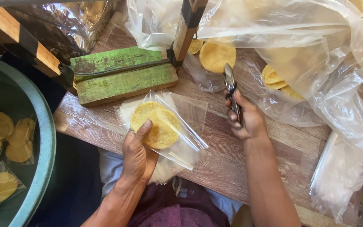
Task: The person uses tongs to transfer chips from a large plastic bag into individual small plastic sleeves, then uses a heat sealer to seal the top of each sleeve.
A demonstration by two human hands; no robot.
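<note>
My left hand (137,153) holds a small clear plastic bag (181,134) over a stack of flat bags; my thumb presses on round yellow crackers (158,124) inside it. My right hand (248,120) is shut on metal tongs (230,86) that point away from me. The tong tips grip one round yellow cracker (217,56), lifted near the mouth of a large clear plastic bag (316,50) that holds more crackers (276,80).
A green wooden block (122,75) with a hinged wooden arm (188,25) sits at the back of the wooden table (227,164). A teal basin (43,138) at left holds several bagged crackers. Empty clear bags (341,176) lie at right.
</note>
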